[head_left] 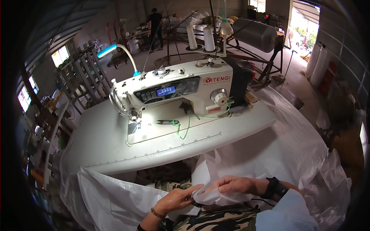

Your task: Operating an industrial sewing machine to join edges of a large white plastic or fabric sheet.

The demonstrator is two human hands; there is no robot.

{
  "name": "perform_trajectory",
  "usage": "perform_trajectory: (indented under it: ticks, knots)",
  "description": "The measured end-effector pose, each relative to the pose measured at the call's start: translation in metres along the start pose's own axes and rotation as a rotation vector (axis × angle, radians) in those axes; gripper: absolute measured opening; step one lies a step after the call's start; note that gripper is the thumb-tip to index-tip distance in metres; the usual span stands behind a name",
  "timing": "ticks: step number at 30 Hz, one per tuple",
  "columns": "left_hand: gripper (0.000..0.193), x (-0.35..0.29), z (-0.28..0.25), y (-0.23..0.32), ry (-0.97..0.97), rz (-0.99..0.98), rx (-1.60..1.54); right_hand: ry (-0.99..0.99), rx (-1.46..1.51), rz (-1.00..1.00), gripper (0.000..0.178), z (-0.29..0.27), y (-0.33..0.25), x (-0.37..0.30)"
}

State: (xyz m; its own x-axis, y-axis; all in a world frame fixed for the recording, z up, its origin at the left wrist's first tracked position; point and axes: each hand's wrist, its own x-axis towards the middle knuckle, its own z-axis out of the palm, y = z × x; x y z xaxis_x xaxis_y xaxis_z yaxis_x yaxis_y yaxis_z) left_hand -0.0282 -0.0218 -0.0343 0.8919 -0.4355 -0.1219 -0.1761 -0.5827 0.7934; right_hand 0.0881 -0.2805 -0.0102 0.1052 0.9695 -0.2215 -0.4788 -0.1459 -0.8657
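White plastic sheeting (pixel 262 154) spreads over my lap and hangs round the right side of the sewing table. My right hand (pixel 235 185) is closed on an edge of it, fingers bent over the gathered film. Just left of it, my left hand (pixel 175 200) reaches to the same edge, with the forefinger stretched along it and the film between finger and thumb. Another flap of the sheet (pixel 111 196) droops at the left under the table edge. Beyond my hands stands a white sewing machine (pixel 173 88), its lamp lighting the needle area.
Thread snips (pixel 167 122) with a green cord (pixel 187 129) lie on the sewing table (pixel 104 142). Thread cones (pixel 208 38) stand behind the machine. A large film roll (pixel 254 34) rests on a frame at the back right. A person (pixel 155 29) stands far off.
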Motion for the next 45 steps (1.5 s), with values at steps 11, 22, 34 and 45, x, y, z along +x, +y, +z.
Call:
perform_trajectory:
  ticks: [11,22,34,45]
  knots:
    - [0.062,0.013,0.026,-0.014,0.266,0.054,-0.036,-0.076,0.048,-0.046,0.026,0.017,-0.005,0.002]
    - [0.024,-0.032,0.000,0.021,0.697,-0.029,-0.293,0.283,-0.659,0.011,0.044,-0.068,0.046,-0.029]
    - [0.035,-0.106,-0.031,0.152,1.173,-0.029,0.846,-0.136,0.264,0.031,0.045,-0.001,0.026,0.088]
    - [0.022,-0.141,-0.109,0.071,1.315,-0.491,0.965,-0.224,0.209,0.027,0.044,0.008,0.019,0.150]
